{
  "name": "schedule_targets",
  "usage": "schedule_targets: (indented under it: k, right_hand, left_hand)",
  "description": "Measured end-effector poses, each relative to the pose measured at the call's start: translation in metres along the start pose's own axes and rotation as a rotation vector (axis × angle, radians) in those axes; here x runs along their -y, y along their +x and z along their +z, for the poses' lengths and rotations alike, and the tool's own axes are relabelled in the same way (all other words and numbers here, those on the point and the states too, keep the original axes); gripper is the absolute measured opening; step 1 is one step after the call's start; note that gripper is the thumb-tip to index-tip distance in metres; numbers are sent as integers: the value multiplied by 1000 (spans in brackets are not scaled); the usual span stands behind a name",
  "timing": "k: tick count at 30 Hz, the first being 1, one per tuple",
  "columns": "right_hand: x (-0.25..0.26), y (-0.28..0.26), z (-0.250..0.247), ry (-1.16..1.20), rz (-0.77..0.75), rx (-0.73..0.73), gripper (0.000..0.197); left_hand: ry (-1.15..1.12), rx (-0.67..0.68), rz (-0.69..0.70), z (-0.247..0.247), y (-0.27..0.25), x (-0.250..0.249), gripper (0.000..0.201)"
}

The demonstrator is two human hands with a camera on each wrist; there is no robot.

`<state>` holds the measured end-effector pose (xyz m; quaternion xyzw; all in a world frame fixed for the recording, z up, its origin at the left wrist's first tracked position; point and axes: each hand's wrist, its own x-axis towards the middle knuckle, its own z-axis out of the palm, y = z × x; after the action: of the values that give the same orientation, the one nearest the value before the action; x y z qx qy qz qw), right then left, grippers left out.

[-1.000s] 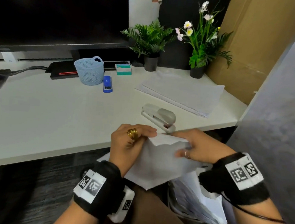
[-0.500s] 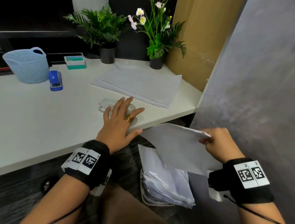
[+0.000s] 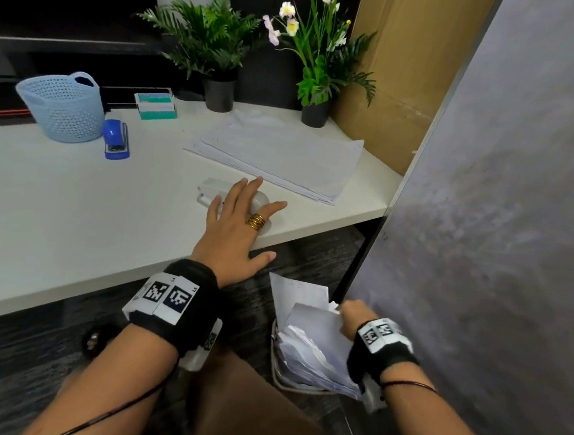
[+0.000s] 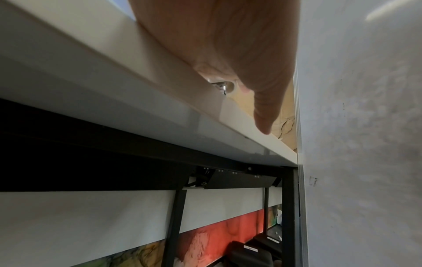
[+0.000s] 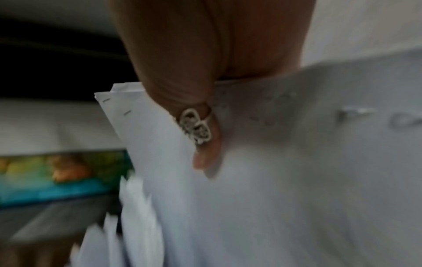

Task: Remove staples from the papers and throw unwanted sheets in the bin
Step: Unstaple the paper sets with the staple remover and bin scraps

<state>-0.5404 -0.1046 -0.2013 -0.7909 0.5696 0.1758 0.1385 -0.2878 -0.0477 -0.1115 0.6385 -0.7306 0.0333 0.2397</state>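
My left hand (image 3: 243,214) lies flat with straight, spread fingers on a pale grey stapler-like tool (image 3: 209,189) near the front edge of the white desk (image 3: 56,206). In the left wrist view the palm (image 4: 228,45) rests at the desk edge (image 4: 137,90). Down beside the desk, my right hand (image 3: 350,313) pinches a white sheet (image 3: 315,322) over the bin (image 3: 275,371), which is stuffed with discarded paper. The right wrist view is blurred: a ringed finger (image 5: 205,153) lies against the sheet (image 5: 285,180), and another sheet behind shows staples (image 5: 126,112).
A stack of papers (image 3: 283,155) lies at the desk's back right. A blue stapler (image 3: 115,138), a light blue basket (image 3: 64,107) and a small teal box (image 3: 155,105) stand at the back left. Two potted plants line the back. A grey partition (image 3: 500,234) walls the right.
A second ago both hands held the sheet at the desk edge. The left hand went to the grey tool and stays there; the right hand lowered the sheet into the bin.
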Motion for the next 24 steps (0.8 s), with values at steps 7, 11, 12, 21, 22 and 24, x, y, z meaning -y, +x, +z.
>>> schedule_targets:
  k: [7, 11, 12, 21, 22, 24]
  right_hand:
    - [10, 22, 60, -211, -135, -7, 52]
    - [18, 22, 47, -173, -82, -168, 38]
    - [19, 22, 45, -177, -63, -176, 30]
    - [39, 14, -5, 409, 9, -466, 39]
    - [41, 9, -23, 496, 23, -603, 38]
    - [46, 0, -64, 686, 52, -843, 38]
  left_hand:
    - [40, 12, 5, 0, 0, 1, 83]
    - [44, -7, 11, 2, 0, 1, 84]
    - [45, -14, 11, 3, 0, 0, 85]
    - [29, -5, 11, 1, -1, 1, 86]
    - [26, -6, 10, 1, 0, 1, 86]
    - [21, -2, 6, 0, 0, 0, 85]
